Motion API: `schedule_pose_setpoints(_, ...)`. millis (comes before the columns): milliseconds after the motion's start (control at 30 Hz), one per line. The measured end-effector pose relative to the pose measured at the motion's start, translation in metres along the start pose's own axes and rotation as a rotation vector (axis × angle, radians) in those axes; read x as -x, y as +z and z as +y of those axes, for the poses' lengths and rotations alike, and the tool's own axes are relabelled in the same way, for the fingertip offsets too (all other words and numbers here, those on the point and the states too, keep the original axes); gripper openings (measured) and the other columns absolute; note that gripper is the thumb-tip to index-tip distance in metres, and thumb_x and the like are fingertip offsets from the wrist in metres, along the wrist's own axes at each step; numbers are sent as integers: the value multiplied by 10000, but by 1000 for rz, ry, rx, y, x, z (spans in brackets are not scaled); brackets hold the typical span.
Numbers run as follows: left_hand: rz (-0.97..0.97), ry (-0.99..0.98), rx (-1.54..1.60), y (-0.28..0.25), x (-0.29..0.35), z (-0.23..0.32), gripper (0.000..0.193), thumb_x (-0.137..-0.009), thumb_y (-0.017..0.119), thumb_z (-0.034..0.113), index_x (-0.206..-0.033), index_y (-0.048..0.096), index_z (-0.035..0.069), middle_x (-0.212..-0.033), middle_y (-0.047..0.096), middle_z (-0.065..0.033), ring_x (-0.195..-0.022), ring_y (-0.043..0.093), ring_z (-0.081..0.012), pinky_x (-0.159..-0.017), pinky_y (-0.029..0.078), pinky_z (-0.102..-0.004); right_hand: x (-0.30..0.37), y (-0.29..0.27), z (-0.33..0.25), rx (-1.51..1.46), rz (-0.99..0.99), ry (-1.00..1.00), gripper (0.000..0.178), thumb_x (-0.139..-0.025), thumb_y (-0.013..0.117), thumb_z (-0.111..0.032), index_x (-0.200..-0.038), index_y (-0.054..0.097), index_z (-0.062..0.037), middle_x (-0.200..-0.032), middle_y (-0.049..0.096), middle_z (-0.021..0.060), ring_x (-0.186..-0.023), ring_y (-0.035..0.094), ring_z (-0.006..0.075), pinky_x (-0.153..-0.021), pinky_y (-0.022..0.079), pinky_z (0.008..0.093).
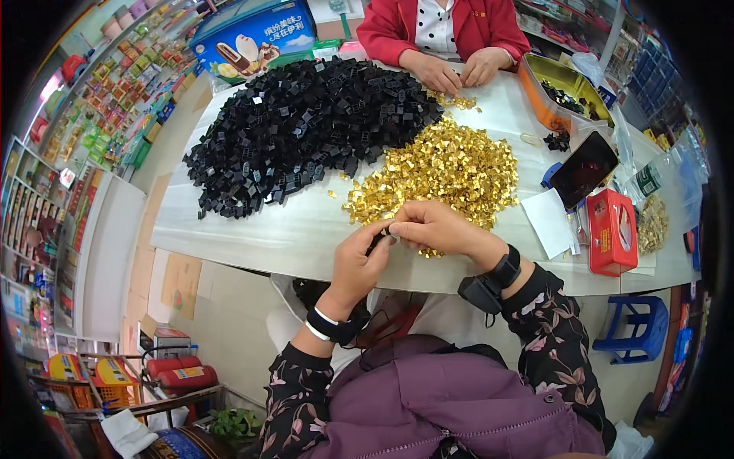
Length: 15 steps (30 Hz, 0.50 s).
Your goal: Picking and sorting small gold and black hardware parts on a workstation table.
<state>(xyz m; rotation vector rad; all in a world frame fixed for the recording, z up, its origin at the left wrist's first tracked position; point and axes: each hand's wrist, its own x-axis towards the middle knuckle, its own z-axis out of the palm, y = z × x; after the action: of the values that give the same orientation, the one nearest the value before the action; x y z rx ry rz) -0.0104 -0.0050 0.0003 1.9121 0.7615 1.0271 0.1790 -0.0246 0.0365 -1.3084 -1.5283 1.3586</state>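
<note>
My left hand (359,260) is closed on a small black plastic piece (375,243) above the table's near edge. My right hand (434,228) meets it there, thumb and forefinger pinched together at the piece; what they hold is too small to make out. Just beyond my hands spreads a heap of small shiny gold pieces (459,172). A larger heap of small black plastic pieces (306,122) lies farther left, touching the gold one.
Across the white table (180,222), a person in a red jacket (390,30) handles gold pieces. At right are a yellow tin (562,69), a phone (585,168), a red box (612,229) and white paper (549,222). A blue stool (633,329) stands below.
</note>
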Motion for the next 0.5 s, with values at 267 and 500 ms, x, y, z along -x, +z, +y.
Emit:
schedule_pose_setpoints(267, -20, -231, 400, -6, -8, 3, 232, -890, 540, 67, -1111, 571, 4, -870, 643, -66, -681, 590, -86, -534, 457, -201, -6, -2, -3, -151, -77, 73, 296, -903, 560, -329, -859, 604, -40, -718, 588, -5, -622, 530, 58, -551, 445, 222)
schedule_pose_setpoints(500, 27, -548, 622, -40, -19, 10, 212, -936, 496, 177, -1085, 560, 40, -824, 626, -55, -590, 529, -71, -438, 346, -161, -3, 2, 12, 717, 318, -296, 193, -842, 601, -282, -864, 635, -94, -778, 634, 45, -672, 617, 195, -597, 501, 326)
